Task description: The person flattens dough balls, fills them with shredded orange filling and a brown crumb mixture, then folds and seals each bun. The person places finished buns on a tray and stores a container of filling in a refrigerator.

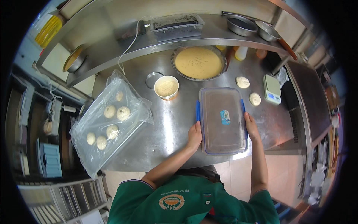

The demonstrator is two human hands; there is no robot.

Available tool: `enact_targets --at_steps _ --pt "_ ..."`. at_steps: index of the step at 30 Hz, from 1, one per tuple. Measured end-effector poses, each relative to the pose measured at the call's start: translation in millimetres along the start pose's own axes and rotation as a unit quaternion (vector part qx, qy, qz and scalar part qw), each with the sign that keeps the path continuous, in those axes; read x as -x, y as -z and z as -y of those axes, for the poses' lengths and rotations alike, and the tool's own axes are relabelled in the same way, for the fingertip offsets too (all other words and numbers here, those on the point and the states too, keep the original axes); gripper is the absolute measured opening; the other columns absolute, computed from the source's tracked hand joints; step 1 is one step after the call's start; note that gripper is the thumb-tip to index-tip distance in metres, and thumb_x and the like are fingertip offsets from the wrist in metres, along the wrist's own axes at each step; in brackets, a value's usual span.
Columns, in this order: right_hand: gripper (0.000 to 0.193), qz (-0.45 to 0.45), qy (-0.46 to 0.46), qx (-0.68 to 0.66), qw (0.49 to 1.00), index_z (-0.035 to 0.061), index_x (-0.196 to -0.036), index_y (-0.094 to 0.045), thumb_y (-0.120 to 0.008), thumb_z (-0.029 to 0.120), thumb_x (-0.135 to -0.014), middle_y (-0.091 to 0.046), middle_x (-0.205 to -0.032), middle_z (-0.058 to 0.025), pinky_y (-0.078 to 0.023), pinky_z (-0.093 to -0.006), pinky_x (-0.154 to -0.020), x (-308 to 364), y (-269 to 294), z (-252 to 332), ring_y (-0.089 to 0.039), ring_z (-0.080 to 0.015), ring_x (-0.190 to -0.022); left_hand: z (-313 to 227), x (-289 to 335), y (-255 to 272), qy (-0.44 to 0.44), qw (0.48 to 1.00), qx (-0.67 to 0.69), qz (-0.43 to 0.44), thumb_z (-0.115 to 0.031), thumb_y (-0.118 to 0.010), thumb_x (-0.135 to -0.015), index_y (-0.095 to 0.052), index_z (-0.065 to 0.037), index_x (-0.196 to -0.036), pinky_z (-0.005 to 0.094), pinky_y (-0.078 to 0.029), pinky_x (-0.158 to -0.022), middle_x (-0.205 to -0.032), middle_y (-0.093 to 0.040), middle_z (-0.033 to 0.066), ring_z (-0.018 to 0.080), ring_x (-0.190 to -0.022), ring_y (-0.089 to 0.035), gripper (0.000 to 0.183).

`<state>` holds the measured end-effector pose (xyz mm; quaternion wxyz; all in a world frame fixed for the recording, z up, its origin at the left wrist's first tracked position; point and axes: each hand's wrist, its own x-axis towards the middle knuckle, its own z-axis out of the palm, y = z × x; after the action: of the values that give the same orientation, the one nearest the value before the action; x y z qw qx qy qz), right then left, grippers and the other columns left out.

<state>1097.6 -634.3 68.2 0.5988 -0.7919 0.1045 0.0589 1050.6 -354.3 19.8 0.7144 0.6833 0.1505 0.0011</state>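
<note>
Between my hands is a clear rectangular food container (220,130) with a see-through lid, blue side clips and a blue label, at the steel table's front edge. My left hand (194,136) grips its left side, and my right hand (252,126) holds the right side near the blue clip. What the container holds cannot be made out through the lid. Right of it lie two pale dough balls (255,99). To the left, a tray (126,139) under clear plastic film (87,128) carries several dough balls (112,131).
A paper tub (166,88) of pale crumbs stands mid-table beside a round lid (153,80). Behind it sits a wide bowl (198,62) of yellow batter. A kitchen scale (272,89) is at the right. An overhead shelf (112,48) bears a plastic box (177,27) and metal bowls (241,25).
</note>
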Motion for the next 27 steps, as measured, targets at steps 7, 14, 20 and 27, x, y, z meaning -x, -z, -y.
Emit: enact_targets --at_steps 7,14,20,27 --pt "0.040 -0.009 0.138 0.242 0.960 -0.0014 -0.106 -0.064 -0.054 0.036 -0.096 -0.066 -0.099 -0.0165 -0.048 -0.0370 -0.079 -111.3 13.0 -9.7 -0.063 -0.0297 -0.089 -26.0 32.0 -12.0 0.251 0.966 0.050 0.045 -0.031 -0.040 -0.103 -0.053 0.001 -0.121 0.0290 -0.050 -0.078 -0.095 -0.062 0.0082 0.0171 -0.090 -0.060 0.039" --pt "0.034 0.063 0.175 0.360 0.914 0.0002 -0.079 -0.063 -0.069 0.034 -0.083 -0.060 -0.082 -0.0194 -0.048 -0.0438 -0.068 -46.9 19.8 43.9 -0.060 -0.0374 -0.076 -23.1 35.3 -21.3 -0.096 0.967 -0.226 -0.065 0.002 -0.060 -0.082 -0.049 -0.004 -0.117 0.0311 -0.050 -0.066 -0.082 -0.055 0.0059 0.0177 -0.071 -0.057 0.038" --pt "0.034 0.108 0.120 0.156 0.975 -0.0008 -0.098 -0.056 -0.075 0.020 -0.079 -0.058 -0.085 -0.0133 -0.049 -0.0330 -0.073 -17.0 46.2 88.5 -0.060 -0.0206 -0.081 -18.0 31.5 -30.3 0.011 1.000 -0.021 0.004 0.002 -0.051 -0.089 -0.046 -0.004 -0.123 0.0246 -0.048 -0.062 -0.088 -0.055 0.0050 0.0116 -0.069 -0.055 0.035" --pt "0.026 -0.182 0.597 0.224 0.748 0.0047 -0.099 -0.060 -0.074 0.001 -0.077 -0.063 -0.088 -0.0072 -0.044 -0.0209 -0.052 62.9 114.4 274.2 -0.056 -0.0105 -0.064 -10.0 21.2 -17.7 -0.007 0.998 -0.052 -0.022 -0.022 -0.064 -0.091 -0.047 -0.004 -0.110 0.0268 -0.050 -0.047 -0.078 -0.055 0.0059 0.0122 -0.054 -0.057 0.031"
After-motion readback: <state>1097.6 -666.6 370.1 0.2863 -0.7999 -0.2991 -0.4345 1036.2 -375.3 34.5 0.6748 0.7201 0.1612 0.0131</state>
